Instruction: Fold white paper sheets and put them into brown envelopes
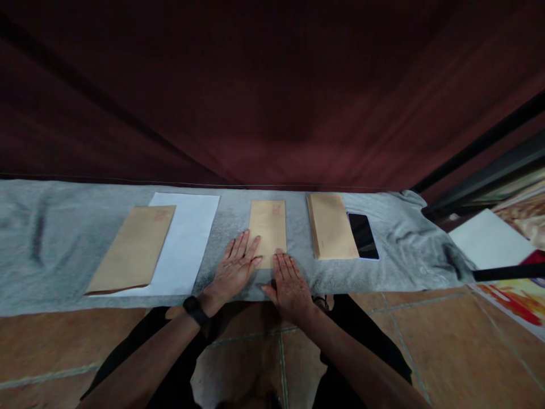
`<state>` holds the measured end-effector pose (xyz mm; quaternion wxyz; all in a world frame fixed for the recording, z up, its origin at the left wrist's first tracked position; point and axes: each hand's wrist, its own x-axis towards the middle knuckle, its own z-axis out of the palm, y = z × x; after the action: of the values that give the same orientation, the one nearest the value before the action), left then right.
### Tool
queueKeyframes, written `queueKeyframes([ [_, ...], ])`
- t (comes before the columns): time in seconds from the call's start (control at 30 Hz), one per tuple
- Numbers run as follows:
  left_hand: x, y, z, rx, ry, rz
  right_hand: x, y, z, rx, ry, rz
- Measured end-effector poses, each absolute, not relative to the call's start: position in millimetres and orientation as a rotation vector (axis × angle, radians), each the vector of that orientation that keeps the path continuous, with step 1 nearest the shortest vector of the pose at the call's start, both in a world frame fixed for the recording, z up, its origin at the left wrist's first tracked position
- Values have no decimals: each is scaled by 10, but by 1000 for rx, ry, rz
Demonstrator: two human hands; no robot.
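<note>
A small brown paper envelope [269,227] lies flat in the middle of the grey cloth, with red print at its upper right corner. My left hand [235,266] rests with fingers spread on its left edge and the cloth beside it. On the lower right corner lie the outstretched fingertips of my right hand [290,284], its thumb apart. Neither hand grips anything. To the right is a stack of similar brown envelopes [334,227]. A larger brown envelope [134,247] overlaps a white sheet of paper [191,241] on the left.
The grey cloth [395,244] covers a long, narrow surface. A smartphone [363,236] with a dark screen lies against the envelope stack. Behind hangs a dark red curtain [272,102]. Past the right end are a dark frame bar [506,274] and a white panel [491,238].
</note>
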<state>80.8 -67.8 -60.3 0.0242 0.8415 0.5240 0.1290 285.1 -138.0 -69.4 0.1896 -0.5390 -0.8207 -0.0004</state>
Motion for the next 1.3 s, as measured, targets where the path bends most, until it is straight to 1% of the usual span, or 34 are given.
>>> queueKeyframes([
  [0.17, 786, -691, -594, 2560, 1732, 421, 2918, -1389, -695, -1558, -2246, 0],
  [0.37, 833, -741, -579, 2373, 1930, 545, 2885, -1394, -713, -1574, -2209, -43],
  [0.47, 866, -745, -605, 2264, 1961, 643, 2841, -1386, -717, -1603, -2192, -81],
  [0.57, 897, -692, -594, 2124, 1940, 653, 2799, -1350, -719, -1627, -2177, -110],
  [0.8, 962, -558, -431, 1732, 1772, 695, 2710, -1272, -724, -1662, -2154, -107],
  [0.9, 1002, -560, -380, 1406, 1533, 773, 2676, -1236, -683, -1706, -2152, -94],
  [1.0, 1079, -602, -276, 1214, 1296, 872, 2668, -1151, -525, -1780, -2179, -46],
  [1.13, 1164, -680, -57, 1148, 1101, 1015, 2727, -987, -203, -1883, -2128, 145],
  [1.2, 1168, -690, 19, 1136, 1047, 1096, 2780, -910, -102, -1790, -1894, 398],
  [1.3, 1151, -664, 37, 1054, 1131, 1112, 2823, -834, -111, -1492, -1348, 890],
])
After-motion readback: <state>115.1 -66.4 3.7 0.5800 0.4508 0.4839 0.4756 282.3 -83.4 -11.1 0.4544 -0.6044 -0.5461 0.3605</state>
